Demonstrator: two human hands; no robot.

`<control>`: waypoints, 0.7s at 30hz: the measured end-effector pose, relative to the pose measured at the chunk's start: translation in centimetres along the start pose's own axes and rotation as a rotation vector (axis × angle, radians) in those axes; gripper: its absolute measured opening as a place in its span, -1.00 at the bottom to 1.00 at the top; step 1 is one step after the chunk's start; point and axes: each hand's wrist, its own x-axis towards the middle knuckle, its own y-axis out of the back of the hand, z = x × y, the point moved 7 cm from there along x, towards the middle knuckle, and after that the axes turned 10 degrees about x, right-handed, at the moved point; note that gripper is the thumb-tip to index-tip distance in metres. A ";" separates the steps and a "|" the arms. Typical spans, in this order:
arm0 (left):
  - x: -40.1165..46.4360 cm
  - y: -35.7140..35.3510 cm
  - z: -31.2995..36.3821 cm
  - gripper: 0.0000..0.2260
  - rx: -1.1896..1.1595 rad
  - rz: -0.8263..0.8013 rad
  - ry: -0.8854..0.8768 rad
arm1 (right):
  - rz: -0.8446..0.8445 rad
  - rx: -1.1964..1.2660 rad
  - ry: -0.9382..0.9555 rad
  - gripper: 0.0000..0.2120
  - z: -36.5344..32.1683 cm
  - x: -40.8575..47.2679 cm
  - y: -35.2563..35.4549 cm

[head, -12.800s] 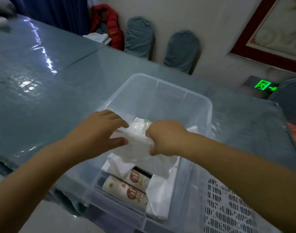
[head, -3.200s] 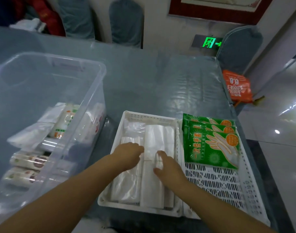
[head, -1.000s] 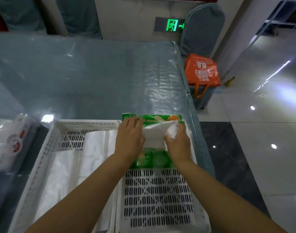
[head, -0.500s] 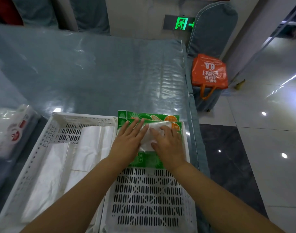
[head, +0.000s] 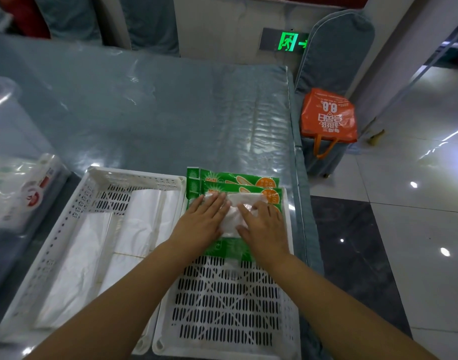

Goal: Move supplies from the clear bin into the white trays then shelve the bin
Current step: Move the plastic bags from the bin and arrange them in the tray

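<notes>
Two white slotted trays stand side by side at the table's near edge. The left tray [head: 74,224] holds flat white plastic bags [head: 134,229]. The right tray [head: 228,307] holds green glove packets [head: 238,181] at its far end. A small clear plastic packet [head: 235,211] lies on those green packets. My left hand [head: 202,222] and my right hand [head: 264,227] rest flat on it, palms down, fingers spread. The clear bin [head: 4,131] stands at the far left, with wrapped supplies [head: 33,188] visible through its wall.
The table [head: 157,113] has a shiny grey-blue plastic cover, and its right edge runs just beside the right tray. An orange bag [head: 329,118] sits on a covered chair [head: 334,55] past that edge. More covered chairs [head: 150,22] stand along the far wall.
A second ago both hands held the clear packet above the green packets. They have lowered it and now press flat on it. The view has shifted slightly.
</notes>
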 end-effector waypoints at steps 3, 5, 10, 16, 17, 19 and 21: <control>-0.3 0.7 -0.1 -0.40 0.003 0.035 0.019 | -0.010 0.022 -0.013 -0.53 0.0 0.0 0.5; -0.8 1.1 -0.1 -0.39 -0.007 0.045 0.029 | -0.009 0.031 -0.014 -0.54 -0.1 -0.3 0.7; -1.8 1.6 -0.6 -0.37 -0.015 0.055 0.072 | 0.037 0.050 -0.016 -0.57 -0.6 -0.8 1.6; -2.9 2.7 -1.6 -0.34 -0.042 0.085 0.119 | 0.191 -0.041 0.015 -0.59 -2.0 -1.1 3.4; -3.2 2.9 -1.7 -0.33 -0.044 0.084 0.125 | 0.199 -0.058 0.014 -0.59 -2.2 -1.1 3.6; -3.6 3.0 -2.0 -0.32 -0.046 0.073 0.130 | 0.175 -0.086 0.008 -0.55 -2.5 -1.1 3.5; -3.9 3.0 -2.1 -0.31 -0.049 0.063 0.129 | 0.098 -0.111 -0.008 -0.48 -2.7 -1.1 2.9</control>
